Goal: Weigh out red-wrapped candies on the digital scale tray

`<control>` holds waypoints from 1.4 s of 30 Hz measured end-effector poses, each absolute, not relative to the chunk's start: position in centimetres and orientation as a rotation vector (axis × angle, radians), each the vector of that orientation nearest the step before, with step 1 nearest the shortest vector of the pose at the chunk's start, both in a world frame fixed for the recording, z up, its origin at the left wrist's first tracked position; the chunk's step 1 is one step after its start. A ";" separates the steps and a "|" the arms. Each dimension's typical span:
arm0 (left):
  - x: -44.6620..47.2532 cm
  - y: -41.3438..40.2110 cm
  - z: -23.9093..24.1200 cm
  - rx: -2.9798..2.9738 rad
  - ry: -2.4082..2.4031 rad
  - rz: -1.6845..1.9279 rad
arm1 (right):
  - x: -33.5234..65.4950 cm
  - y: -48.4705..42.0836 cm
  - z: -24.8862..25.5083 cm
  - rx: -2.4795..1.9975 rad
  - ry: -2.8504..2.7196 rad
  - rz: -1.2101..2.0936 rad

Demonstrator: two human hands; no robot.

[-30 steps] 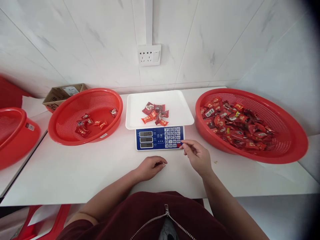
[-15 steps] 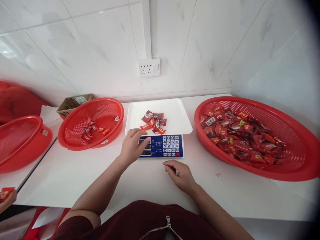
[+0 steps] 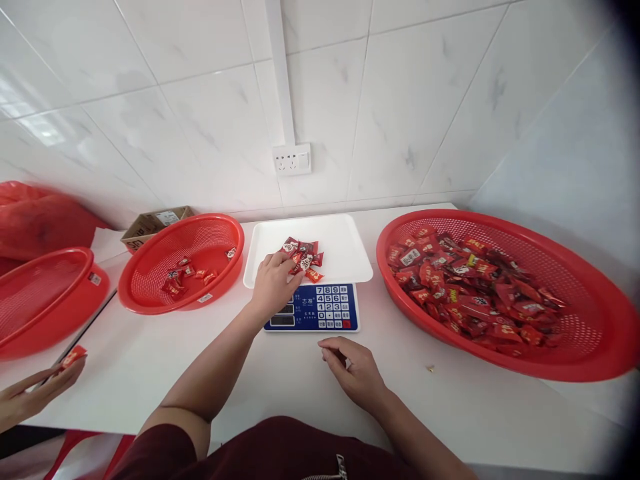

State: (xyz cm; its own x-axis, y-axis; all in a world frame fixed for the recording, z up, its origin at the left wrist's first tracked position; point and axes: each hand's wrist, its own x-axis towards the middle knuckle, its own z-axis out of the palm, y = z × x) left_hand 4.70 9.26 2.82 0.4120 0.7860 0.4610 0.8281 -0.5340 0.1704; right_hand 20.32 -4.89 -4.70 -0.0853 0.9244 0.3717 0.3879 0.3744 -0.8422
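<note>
My left hand (image 3: pixel 274 283) reaches over the front edge of the white weighing tray (image 3: pixel 345 247). Its fingers are stretched forward with the thumb apart, and the fingertips meet the left side of a small pile of red wrapped candies (image 3: pixel 306 248). Below the tray, the blue keypad panel (image 3: pixel 310 313) of the scale shows, its display partly covered by that hand. My right hand (image 3: pixel 354 370) rests on the white table (image 3: pixel 280 380) just in front of the panel. Its fingers are curled in, and nothing shows in them.
A big red basket (image 3: pixel 595 327) full of wrapped candies stands on the right. Left of the scale, another red basket (image 3: pixel 145 287) holds a few candies. A cardboard box (image 3: pixel 143 230) sits behind it. At far left, another person's hand (image 3: pixel 40 393) holds a red packet.
My left hand has moved forward from the scale's display to the candies on the tray. My right hand stays on the table. The other person's hand has come further into view.
</note>
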 end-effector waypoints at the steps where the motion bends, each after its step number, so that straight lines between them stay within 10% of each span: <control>1: 4.6 9.3 2.9 -2.570 -1.488 -0.796 | 20.3 -4.9 -4.7 -1.179 -1.666 0.691; 25: 4.2 8.9 2.9 -2.672 -1.894 -1.419 | 20.2 -4.9 -5.0 -1.243 -1.658 0.754; 35: 2.2 8.5 3.6 -2.620 -1.445 -1.214 | 20.4 -4.7 -5.1 -1.271 -1.640 0.739; 42: -6.0 4.3 1.7 -2.446 -2.019 -1.030 | 20.5 -5.0 -5.3 -1.310 -1.635 0.786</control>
